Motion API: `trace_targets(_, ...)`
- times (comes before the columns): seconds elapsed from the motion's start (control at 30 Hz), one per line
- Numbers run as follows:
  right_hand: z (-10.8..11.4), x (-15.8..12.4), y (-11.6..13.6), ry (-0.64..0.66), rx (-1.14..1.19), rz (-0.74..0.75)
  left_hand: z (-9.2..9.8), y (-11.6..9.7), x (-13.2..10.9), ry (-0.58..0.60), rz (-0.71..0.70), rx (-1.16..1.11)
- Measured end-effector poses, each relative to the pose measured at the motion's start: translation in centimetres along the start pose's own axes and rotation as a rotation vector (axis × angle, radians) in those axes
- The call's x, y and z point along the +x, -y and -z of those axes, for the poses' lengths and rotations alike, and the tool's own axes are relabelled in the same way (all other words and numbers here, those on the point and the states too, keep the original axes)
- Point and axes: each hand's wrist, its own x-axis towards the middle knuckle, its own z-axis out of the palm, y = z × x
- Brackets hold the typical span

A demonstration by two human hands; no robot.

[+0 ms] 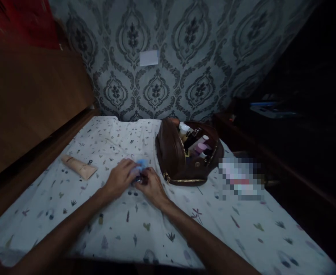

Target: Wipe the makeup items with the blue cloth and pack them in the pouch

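Observation:
My left hand (120, 177) and my right hand (152, 187) meet above the patterned white cloth (145, 229), left of the brown bag. Between the fingers is a small blue and clear item (140, 165), with a dark part near my right fingertips; its exact shape is blurred. Both hands have their fingers curled around it. The open brown bag (169, 152) holds several bottles and tubes, among them a pink-capped one (200, 148). A beige tube (78, 167) lies on the cloth to the left.
A pixelated item (242, 179) lies right of the bag. A wooden panel (33, 95) rises at the left, and a patterned wall (156, 91) with a white card (148, 58) stands behind. Dark furniture is on the right.

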Motion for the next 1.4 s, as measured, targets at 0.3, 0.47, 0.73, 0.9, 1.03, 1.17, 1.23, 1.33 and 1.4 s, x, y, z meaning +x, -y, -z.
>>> trace_targets(0.3, 0.7, 0.6, -0.8, -0.054, 0.008, 0.010, -2.1, 6.3, 0.7, -0.040, -0.009, 0.287)
trace_targets(0.47, 1.9, 0.9, -0.9, -0.090, 0.049, -0.021, -2.1, 8.7, 0.9, -0.090, 0.099, 0.304)
trace_targets(0.73, 1.0, 1.2, -2.3, -0.028, 0.381, -0.201, -1.0, 7.3, 0.5, -0.208, 0.117, 0.222)
trace_targets(0.9, 1.3, 0.9, -1.6, -0.066, 0.251, 0.029, -1.5, 2.7, 0.3, -0.180, -0.098, 0.205)
trace_targets(1.03, 1.4, 0.6, -0.9, -0.068, 0.202, 0.096, -2.4, 1.3, 0.8, -0.090, -0.242, 0.313)
trace_targets(1.17, 1.4, 0.5, -0.8, -0.076, 0.201, 0.083, -1.7, 4.1, 1.3, -0.087, -0.154, 0.335)
trace_targets(1.23, 1.5, 0.6, -0.9, -0.077, 0.193, 0.060, -1.1, 5.7, 1.3, -0.096, -0.103, 0.327)
trace_targets(1.33, 1.4, 0.8, -1.2, -0.088, 0.244, 0.007, -0.8, 7.0, 1.1, -0.111, -0.042, 0.287)
trace_targets(1.4, 1.2, 1.1, -1.4, -0.099, 0.336, -0.057, -0.9, 7.3, 1.0, -0.128, -0.007, 0.255)
